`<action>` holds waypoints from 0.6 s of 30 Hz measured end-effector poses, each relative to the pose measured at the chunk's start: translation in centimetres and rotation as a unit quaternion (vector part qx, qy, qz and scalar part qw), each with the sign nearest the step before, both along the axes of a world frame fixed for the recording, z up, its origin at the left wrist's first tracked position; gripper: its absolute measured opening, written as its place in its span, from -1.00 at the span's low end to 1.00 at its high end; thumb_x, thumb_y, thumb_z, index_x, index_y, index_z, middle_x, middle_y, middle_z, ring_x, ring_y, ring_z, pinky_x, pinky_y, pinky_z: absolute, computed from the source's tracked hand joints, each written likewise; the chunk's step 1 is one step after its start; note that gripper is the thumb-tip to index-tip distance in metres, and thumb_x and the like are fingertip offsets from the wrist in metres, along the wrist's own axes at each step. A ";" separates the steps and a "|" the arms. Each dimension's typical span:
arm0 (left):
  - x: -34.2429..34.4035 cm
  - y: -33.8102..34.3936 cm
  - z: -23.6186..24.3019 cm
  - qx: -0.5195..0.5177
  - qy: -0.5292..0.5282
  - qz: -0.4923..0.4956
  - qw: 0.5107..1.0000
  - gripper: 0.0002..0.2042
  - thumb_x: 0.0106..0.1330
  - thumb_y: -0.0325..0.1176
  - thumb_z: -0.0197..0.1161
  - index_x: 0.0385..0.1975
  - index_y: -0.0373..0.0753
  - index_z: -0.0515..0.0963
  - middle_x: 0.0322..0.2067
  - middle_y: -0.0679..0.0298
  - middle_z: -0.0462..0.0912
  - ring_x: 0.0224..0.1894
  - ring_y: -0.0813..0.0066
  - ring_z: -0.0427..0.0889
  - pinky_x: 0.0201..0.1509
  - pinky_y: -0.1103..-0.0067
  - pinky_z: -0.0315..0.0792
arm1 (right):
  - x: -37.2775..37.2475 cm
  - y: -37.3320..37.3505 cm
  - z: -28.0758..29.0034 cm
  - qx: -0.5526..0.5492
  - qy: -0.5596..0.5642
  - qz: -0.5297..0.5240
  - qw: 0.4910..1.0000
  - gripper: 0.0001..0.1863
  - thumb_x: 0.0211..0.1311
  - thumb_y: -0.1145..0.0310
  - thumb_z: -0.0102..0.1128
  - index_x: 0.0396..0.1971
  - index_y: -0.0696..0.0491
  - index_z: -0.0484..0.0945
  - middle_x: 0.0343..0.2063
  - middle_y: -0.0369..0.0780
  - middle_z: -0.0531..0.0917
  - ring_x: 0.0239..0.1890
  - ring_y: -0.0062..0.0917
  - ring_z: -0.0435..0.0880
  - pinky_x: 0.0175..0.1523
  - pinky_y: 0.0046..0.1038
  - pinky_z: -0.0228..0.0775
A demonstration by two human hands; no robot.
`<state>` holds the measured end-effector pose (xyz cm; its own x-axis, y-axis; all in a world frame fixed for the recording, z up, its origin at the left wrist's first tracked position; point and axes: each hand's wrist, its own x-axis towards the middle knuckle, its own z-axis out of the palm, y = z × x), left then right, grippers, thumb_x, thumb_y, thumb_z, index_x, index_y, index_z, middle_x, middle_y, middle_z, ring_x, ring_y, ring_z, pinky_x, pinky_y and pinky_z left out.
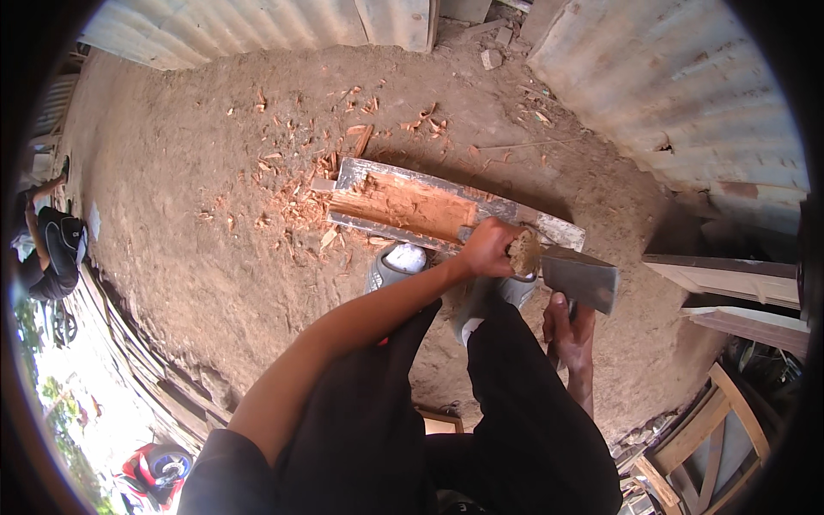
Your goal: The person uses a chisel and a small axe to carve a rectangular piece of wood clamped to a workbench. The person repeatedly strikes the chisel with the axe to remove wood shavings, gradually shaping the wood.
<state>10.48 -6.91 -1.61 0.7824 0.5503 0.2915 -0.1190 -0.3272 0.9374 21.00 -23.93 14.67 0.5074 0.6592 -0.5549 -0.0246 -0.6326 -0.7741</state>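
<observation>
Bare earth ground (172, 172) spreads around, with wood shavings (287, 206) near the left end of a partly hollowed wooden beam (412, 206), which lies before the person's feet. The left hand (491, 247) is closed around a chisel-like tool (525, 253); only its frayed top shows well, and its lower end is difficult to see. The right hand (568, 330) grips a hammer-like tool (581, 283), covering much of its handle. Whether both tools touch, I cannot tell. Leftward, another person (58, 249) is cut off.
</observation>
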 end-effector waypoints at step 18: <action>0.9 -0.7 0.2 0.035 0.053 0.011 0.998 -0.68 -0.10 -0.24 0.46 -0.34 -0.22 0.64 -0.52 0.00 0.65 -0.42 -0.07 0.67 -0.32 0.22 0.54 | 1.4 -0.2 -0.5 0.010 0.003 0.005 1.000 -0.59 0.57 0.20 0.08 0.16 0.21 0.36 -0.65 -0.35 0.43 -0.69 -0.71 0.39 -0.61 -0.55 0.27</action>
